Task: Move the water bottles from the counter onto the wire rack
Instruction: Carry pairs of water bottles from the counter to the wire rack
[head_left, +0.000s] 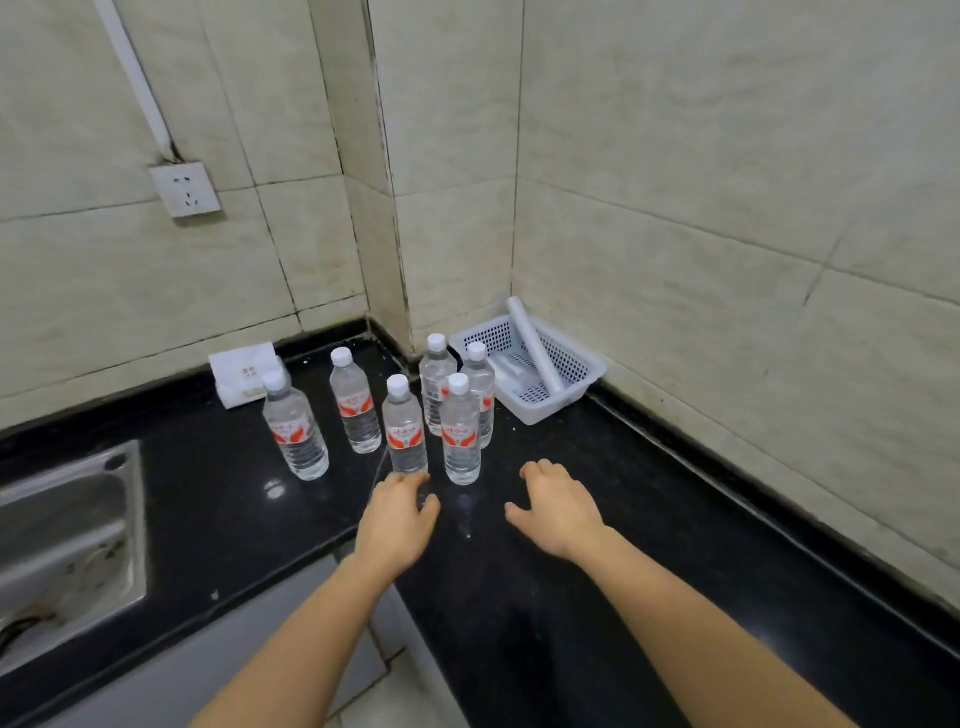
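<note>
Several clear water bottles with white caps and red labels stand upright on the black counter (571, 571) near the corner. The nearest two are a bottle (406, 431) just beyond my left hand and a bottle (460, 436) to its right. Others stand at the left (296, 431), behind it (356, 405) and at the back (436, 384). My left hand (397, 519) hovers palm down, fingers loosely spread, fingertips close to the base of the nearest bottle. My right hand (558, 506) is also palm down with fingers apart, empty. No wire rack is in view.
A white plastic basket (576, 364) holding a white roll sits in the counter's corner. A white tissue pack (244, 371) leans by the left wall. A steel sink (67, 545) lies at the left. A wall socket (185, 188) is above.
</note>
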